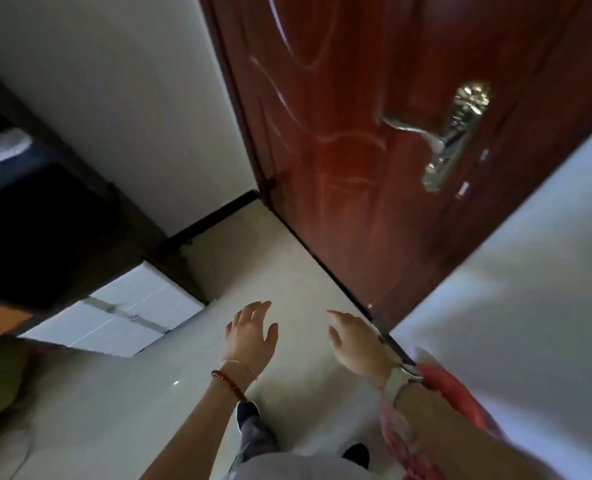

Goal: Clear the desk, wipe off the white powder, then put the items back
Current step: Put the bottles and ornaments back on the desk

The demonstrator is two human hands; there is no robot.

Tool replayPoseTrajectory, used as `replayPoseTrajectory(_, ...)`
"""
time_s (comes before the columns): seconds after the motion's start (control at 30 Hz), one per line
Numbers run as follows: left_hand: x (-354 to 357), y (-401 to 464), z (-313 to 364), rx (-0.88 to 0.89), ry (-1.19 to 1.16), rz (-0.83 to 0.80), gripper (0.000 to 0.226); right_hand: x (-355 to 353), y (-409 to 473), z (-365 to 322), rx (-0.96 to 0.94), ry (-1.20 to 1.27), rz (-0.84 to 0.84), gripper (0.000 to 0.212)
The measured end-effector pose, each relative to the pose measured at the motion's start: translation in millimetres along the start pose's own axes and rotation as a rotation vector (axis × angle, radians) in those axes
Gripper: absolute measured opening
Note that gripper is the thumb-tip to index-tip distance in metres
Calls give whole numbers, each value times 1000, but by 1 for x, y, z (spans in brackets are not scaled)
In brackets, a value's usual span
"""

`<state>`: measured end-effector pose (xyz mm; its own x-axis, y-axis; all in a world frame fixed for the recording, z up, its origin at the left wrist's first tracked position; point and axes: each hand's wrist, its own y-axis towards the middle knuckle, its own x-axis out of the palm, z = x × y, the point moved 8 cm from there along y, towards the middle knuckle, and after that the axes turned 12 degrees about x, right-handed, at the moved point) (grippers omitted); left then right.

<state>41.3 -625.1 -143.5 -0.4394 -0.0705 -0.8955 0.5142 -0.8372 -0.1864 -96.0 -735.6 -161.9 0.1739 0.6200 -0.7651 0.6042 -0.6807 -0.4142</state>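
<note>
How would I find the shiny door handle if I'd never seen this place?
Look at the big reddish-brown wooden door ahead of the hands. Near its right edge sits the silver lever handle on an ornate plate, the only shiny metal thing on the dark wood.

No readable text, label, brand or number anywhere; view blurred.

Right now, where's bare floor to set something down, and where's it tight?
Free: pale floor ahead of both open hands, left hand and right hand, bordered by the red door on the right and the white box on the left. Tight: the left edge, with dark furniture behind the box.
</note>
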Motion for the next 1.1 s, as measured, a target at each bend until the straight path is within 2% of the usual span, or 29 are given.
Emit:
replayPoseTrajectory(0.13,-81,-22,-79,-160,-33,209,41,-1,28,-119,-241,-68,-12,37)
replayPoseTrajectory(0.3,-192,-33,-173,-255,-60,451,40,-9,46,-275,-482,-56,49,34)
replayPoseTrajectory(0.43,-284,-40,-244,-254,-42,621,39,-11,57,-391,-595,-18,104,32)
replayPoseTrajectory(0.57,-350,-57,-307,-279,-27,753,35,1,66,-483,-681,-27,67,35)
replayPoseTrajectory(0.83,-394,-47,-407,-375,-124,852,32,44,113,-598,-773,63,-14,37)
replayPoseTrajectory(1.1,-430,54,-492,-414,-154,844,43,87,232,-691,-771,53,-58,37)
